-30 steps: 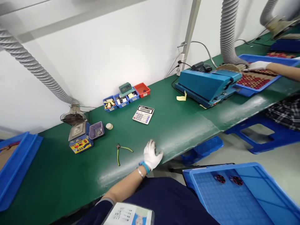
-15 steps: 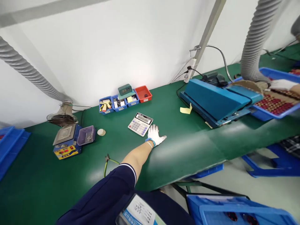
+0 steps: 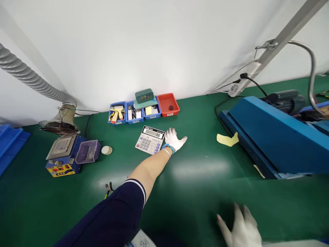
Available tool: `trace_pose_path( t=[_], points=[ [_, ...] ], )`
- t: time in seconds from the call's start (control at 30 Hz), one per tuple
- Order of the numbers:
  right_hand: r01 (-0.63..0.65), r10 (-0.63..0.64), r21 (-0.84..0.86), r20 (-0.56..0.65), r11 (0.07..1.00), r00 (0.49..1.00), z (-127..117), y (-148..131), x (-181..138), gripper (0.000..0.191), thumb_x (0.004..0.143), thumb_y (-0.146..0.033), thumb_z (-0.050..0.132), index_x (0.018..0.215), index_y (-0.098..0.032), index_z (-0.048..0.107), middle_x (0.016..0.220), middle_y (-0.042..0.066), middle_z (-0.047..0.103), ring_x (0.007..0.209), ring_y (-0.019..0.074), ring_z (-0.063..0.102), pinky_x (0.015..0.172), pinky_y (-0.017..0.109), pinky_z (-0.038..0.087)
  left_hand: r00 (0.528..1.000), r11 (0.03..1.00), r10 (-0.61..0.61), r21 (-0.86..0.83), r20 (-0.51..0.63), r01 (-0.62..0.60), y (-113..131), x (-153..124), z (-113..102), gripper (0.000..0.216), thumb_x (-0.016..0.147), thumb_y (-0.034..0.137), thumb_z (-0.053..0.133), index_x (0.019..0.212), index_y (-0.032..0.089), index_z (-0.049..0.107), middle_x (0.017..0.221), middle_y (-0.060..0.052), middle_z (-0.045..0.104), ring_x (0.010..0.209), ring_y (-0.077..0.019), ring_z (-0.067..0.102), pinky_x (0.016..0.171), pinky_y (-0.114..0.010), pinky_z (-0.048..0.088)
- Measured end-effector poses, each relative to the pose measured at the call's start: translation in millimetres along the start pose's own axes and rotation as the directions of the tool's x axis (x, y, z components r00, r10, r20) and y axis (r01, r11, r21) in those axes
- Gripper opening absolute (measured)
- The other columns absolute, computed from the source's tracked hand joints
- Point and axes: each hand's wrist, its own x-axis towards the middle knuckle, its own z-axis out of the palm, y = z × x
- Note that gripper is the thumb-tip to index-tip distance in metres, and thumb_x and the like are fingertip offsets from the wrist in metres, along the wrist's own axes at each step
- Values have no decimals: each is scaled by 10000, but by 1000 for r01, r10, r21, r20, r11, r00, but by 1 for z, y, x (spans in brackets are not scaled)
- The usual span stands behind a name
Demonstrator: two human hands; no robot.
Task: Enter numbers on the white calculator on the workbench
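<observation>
White-gloved left hand (image 3: 174, 139) lies flat and spread on the green bench (image 3: 195, 171), gripping nothing, just right of the calculator (image 3: 150, 139) and perhaps touching its edge. Right hand (image 3: 241, 228), blurred at the near edge, looks open and empty. Best to slide fingers under the calculator's right side, keeping its keys unpressed.

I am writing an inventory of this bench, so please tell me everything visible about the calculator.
The calculator is a pale grey desktop model, plastic by its look, with a dark-framed display strip along its far edge and rows of light keys, some bluish. It lies flat on the green bench mat, turned slightly askew. The gloved left hand rests at its right edge, seemingly touching it.
</observation>
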Motion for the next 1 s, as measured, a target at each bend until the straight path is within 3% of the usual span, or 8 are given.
trace_pose_path(
  t=[0.13,0.3,0.43,0.57,0.7,0.8,0.9,1.0],
  points=[
    [185,-222,-224,-152,957,963,11,-33,93,827,835,-694,359,1236,-22,627,1282,211,505,1153,332,500,961,489,439,1000,1000,-23,-6,-15,23,8,42,-4,846,895,664,469,1517,95,395,1587,-138,379,1471,-260,348,1208,-329,282],
    [277,-355,-303,-241,912,903,4,-37,153,786,847,-673,339,1171,-27,645,1228,201,524,1091,298,499,918,430,435,997,999,-30,43,-77,34,20,88,10,882,874,692,497,1529,114,383,1600,-144,346,1502,-276,266,1251,-392,178],
    [343,-427,-302,-286,890,858,4,-33,177,773,848,-666,320,1138,-32,656,1204,196,534,1092,295,493,916,419,427,972,994,-103,1,-211,106,44,116,21,820,798,784,530,1400,227,551,1467,-145,480,1406,-309,375,1221,-522,208],
    [367,-442,-278,-289,888,849,4,-33,191,761,837,-663,330,1120,-41,666,1202,185,543,1100,287,491,940,417,424,946,972,-234,-80,-225,222,59,125,20,739,754,823,550,1244,281,660,1359,-145,533,1349,-347,420,1179,-602,224],
    [363,-420,-236,-280,902,863,7,-33,199,771,816,-685,360,1127,-51,669,1218,174,545,1105,282,482,971,419,423,946,972,-225,-129,-234,199,55,116,17,625,795,730,612,1154,223,688,1262,-105,610,1277,-274,504,1227,-468,210],
    [364,-420,-228,-295,903,858,10,-34,204,747,810,-675,387,1129,-61,670,1225,164,547,1104,276,477,991,420,420,944,975,-210,-122,-254,185,51,113,17,671,819,680,631,1231,151,641,1275,-112,622,1281,-246,514,1216,-365,257],
    [355,-413,-224,-332,908,848,10,-38,210,718,821,-650,390,1131,-63,664,1219,155,552,1116,272,475,1002,418,423,957,991,-130,-57,-260,119,50,116,19,789,807,694,638,1362,137,562,1408,-131,544,1406,-267,407,1238,-378,219],
    [352,-407,-214,-343,911,846,10,-42,216,712,835,-642,376,1154,-68,651,1235,151,546,1127,269,475,1016,420,428,979,999,-36,-19,-202,33,50,114,23,775,784,742,629,1354,218,590,1465,-111,493,1440,-290,361,1234,-416,228]
  ],
)
